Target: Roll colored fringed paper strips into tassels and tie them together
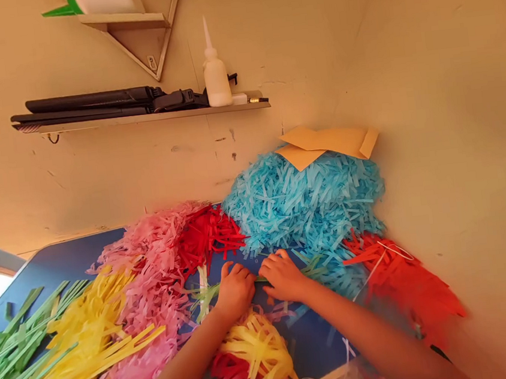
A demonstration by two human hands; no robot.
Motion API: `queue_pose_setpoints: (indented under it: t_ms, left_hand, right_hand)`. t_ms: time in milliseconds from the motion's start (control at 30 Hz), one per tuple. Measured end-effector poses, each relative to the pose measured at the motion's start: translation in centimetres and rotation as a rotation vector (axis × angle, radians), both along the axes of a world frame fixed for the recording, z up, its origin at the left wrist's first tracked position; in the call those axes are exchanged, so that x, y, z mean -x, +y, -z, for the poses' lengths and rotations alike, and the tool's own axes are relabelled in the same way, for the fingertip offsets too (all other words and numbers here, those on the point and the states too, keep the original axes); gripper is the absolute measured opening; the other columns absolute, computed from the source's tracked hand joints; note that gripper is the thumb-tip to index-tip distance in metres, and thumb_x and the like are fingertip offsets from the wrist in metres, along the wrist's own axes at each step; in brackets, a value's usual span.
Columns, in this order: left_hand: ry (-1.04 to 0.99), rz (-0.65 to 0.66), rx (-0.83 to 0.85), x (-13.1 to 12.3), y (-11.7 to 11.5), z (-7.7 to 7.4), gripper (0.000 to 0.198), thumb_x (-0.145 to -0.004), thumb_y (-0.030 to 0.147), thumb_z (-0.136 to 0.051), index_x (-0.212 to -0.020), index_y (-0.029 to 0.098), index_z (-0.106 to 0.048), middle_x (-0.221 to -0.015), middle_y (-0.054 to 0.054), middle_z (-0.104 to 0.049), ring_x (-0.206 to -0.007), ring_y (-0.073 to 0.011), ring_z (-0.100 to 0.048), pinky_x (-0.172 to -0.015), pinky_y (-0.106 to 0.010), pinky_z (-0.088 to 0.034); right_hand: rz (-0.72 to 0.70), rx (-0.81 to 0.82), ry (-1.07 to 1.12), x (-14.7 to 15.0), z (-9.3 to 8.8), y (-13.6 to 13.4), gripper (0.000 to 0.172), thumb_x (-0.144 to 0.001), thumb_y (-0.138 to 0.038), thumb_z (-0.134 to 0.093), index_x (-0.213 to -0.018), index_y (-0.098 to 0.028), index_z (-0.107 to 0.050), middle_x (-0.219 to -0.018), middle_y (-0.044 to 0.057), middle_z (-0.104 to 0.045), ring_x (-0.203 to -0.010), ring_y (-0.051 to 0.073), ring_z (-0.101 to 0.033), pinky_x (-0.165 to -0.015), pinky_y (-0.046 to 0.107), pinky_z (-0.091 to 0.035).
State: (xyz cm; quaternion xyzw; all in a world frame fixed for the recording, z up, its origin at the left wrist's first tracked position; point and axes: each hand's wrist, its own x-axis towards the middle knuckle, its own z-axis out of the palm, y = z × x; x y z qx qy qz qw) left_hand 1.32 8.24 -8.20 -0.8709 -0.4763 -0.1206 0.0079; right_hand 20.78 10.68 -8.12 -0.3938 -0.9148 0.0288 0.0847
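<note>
Two curled hands, left hand (234,289), right hand (284,276), seemingly pinching green strips (259,280)

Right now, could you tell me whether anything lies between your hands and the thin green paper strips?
Nothing visible does: the left hand and the right hand both touch the thin green paper strips on the blue table.

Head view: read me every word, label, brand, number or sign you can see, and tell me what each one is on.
There is no text to read. The white squeeze bottle on the wall shelf shows no label. The black tools beside it bear no legible marking. The brown card pieces on the blue shredded paper pile are blank.
</note>
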Motion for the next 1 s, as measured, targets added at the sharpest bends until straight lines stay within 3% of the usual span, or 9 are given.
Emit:
queue_pose_setpoints:
  t_ms: [133,400,667,1000]
  left_hand:
    - [-0.062,-0.038,0.024,1.3,-0.6,0.5,0.027,-0.094,0.02,-0.048,-0.086,0.025,-0.073,-0.087,-0.005,-0.074,-0.095,-0.0238,-0.061,-0.104,-0.051,-0.027]
    - [-0.17,-0.172,0.138,2.9,-0.5,1.2,0.024,-0.093,0.035,-0.055,-0.084,0.029,-0.076,-0.093,-0.003,-0.076,-0.094,-0.0224,-0.064,-0.089,-0.042,-0.038]
    - [-0.172,-0.252,0.174,2.5,-0.1,1.4,0.028,-0.093,0.038,-0.052,-0.08,0.025,-0.074,-0.089,-0.004,-0.074,-0.095,-0.0238,-0.062,-0.088,-0.042,-0.038]
    - [-0.071,-0.2,0.125,2.3,0.8,1.3,0.026,-0.09,0.035,-0.058,-0.071,0.021,-0.068,-0.078,-0.004,-0.072,-0.086,-0.0244,-0.061,-0.083,-0.043,-0.037]
  right_hand:
    - [0.05,0.051,0.04,-1.4,0.9,-0.4,0.013,-0.093,-0.022,-0.057,-0.089,-0.02,-0.07,-0.091,0.005,-0.068,-0.093,0.021,-0.054,-0.09,0.04,-0.029]
    - [0.191,0.202,0.179,-4.0,2.0,0.2,0.018,-0.092,-0.031,-0.067,-0.077,-0.023,-0.073,-0.085,0.001,-0.068,-0.091,0.019,-0.055,-0.081,0.033,-0.032]
    - [0.272,0.286,0.208,-3.7,1.7,0.9,0.018,-0.09,-0.028,-0.067,-0.073,-0.021,-0.07,-0.084,0.0,-0.066,-0.091,0.018,-0.055,-0.076,0.031,-0.032]
    - [0.31,0.298,0.104,-2.8,1.1,1.5,0.013,-0.083,-0.024,-0.071,-0.072,-0.019,-0.066,-0.083,0.002,-0.064,-0.087,0.02,-0.055,-0.072,0.029,-0.03]
